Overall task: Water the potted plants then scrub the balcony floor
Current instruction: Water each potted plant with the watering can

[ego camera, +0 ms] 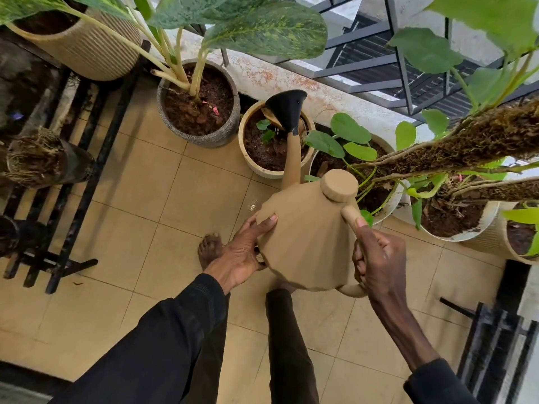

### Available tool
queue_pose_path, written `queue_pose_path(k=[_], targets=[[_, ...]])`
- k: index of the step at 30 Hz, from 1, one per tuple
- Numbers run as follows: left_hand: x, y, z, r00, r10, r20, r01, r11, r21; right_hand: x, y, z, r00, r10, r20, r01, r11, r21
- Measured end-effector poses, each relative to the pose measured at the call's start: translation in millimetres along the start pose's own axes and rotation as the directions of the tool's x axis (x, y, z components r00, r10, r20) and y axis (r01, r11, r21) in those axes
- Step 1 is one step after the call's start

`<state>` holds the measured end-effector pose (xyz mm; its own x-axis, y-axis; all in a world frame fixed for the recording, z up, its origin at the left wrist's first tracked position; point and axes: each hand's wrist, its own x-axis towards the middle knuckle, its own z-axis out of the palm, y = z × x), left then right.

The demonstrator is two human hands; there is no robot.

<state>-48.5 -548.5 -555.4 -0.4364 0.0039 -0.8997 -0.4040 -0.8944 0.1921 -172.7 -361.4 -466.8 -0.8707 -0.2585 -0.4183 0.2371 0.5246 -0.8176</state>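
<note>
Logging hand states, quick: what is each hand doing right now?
Left hand: open, flat against the can.
Right hand: holding the can's handle.

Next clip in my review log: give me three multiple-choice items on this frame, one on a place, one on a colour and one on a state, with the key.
1. The black nozzle of the watering can hangs over:
A. the grey pot
B. the small cream pot
C. the floor tiles

2. The body of the watering can is:
A. tan
B. green
C. white

3. The right hand:
A. hangs empty
B. rests on a leaf
C. grips the handle

Key:
1 B, the nozzle sits above that pot's soil.
2 A, the faceted body is tan all over.
3 C, the fingers curl round the handle.
</note>
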Motion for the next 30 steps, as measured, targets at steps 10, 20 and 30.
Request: queue_pose_path(k=[10, 20, 30], targets=[[-3, -6, 2, 1.0, 0.018, 0.011, -0.018, 1.0, -0.013, -2, 10, -1, 0.999, 0.015, -0.032, -0.016, 1.0, -0.021], [-3, -12, 2, 0.999, 0.043, 0.024, -0.043, 0.999, -0.03, -4, 15, -4, 0.999, -0.005, -0.052, 0.003, 0.999, -0.047], [-2, -19, 3, 0.999, 0.04, 0.008, -0.039, 0.998, -0.039, -5, 19, -10, 0.999, -0.01, -0.046, 0.008, 0.999, -0.033]])
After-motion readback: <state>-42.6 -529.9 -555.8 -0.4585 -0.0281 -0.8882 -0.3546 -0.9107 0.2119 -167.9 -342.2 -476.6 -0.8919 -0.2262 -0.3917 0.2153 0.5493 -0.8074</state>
